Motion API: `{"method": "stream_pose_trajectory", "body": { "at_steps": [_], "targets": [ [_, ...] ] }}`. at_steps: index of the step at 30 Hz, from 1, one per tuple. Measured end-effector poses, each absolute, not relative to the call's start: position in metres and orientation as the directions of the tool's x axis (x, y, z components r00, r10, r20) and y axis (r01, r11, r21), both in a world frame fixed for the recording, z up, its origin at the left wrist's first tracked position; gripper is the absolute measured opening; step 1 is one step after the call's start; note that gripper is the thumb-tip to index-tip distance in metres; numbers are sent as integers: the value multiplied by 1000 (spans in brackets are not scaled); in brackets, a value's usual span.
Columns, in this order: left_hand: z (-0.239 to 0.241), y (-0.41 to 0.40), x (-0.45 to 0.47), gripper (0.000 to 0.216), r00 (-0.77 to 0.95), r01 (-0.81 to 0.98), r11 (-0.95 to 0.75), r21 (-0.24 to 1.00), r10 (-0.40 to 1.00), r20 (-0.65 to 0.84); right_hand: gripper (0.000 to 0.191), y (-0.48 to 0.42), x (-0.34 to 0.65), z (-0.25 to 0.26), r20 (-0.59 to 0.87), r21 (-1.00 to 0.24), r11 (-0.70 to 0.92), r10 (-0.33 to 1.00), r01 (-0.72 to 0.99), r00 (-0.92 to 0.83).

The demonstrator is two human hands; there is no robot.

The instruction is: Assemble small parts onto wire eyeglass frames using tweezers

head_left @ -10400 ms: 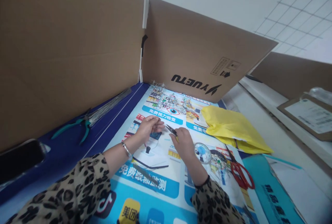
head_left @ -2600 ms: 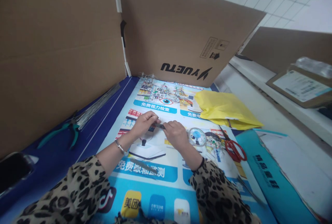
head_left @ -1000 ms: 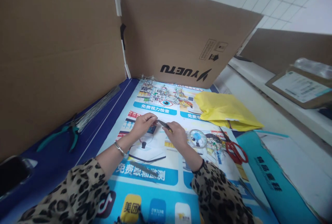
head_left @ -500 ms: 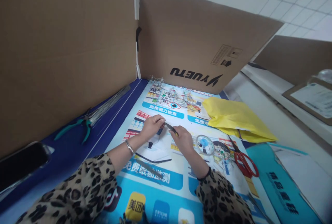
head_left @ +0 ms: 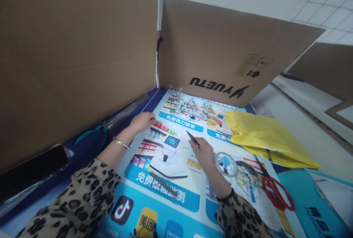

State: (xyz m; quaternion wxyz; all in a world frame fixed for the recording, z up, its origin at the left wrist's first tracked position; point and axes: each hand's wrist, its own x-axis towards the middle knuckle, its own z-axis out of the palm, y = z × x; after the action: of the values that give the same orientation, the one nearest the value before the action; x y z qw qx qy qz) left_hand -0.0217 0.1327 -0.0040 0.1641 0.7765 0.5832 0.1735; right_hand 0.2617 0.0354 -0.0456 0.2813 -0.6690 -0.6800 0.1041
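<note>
My right hand (head_left: 202, 151) is closed around dark needle-nose pliers (head_left: 192, 138), with the pointed jaws aimed up and left over the printed mat (head_left: 182, 157). Most of the handle is hidden in my palm. My left hand (head_left: 142, 122) is at the mat's left edge, apart from the right one, its fingers pinched together. Whatever they hold is too small to make out. Just behind and left of it lies a bundle of thin wires (head_left: 128, 111), with teal-handled pliers (head_left: 95, 135) at its near end.
Cardboard panels (head_left: 234, 46) stand at the left and back. A black phone (head_left: 33, 171) lies at the left. On the right are a round clear dish (head_left: 226, 164), red-handled scissors (head_left: 277, 192), a yellow bag (head_left: 270, 138) and a teal folder (head_left: 298, 186). Tangled wire pieces (head_left: 190, 105) lie at the back.
My hands were close together at the pliers' tip. The left one has moved away to the left, while the right still grips the pliers. The view has shifted a little.
</note>
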Motion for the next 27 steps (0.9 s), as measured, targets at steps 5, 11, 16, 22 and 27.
{"method": "stream_pose_trajectory", "body": {
  "at_steps": [5,11,16,22,27],
  "targets": [
    [-9,137,-30,23,280,893,-225,390,956,-90,27,37,265,-48,246,-502,76,968,862,57],
    [-21,139,-22,13,297,894,-247,373,952,-81,27,36,267,-47,229,-479,63,972,875,56],
    [-24,139,-23,11,286,893,-248,376,957,-48,26,36,267,-47,222,-436,63,974,898,40],
    [-21,138,-19,14,297,866,-258,429,955,-26,21,37,275,-35,141,-223,-9,989,975,41],
    [-16,132,-5,18,364,758,-322,567,931,42,19,37,280,-18,48,-33,-33,998,999,35]
  ]
}}
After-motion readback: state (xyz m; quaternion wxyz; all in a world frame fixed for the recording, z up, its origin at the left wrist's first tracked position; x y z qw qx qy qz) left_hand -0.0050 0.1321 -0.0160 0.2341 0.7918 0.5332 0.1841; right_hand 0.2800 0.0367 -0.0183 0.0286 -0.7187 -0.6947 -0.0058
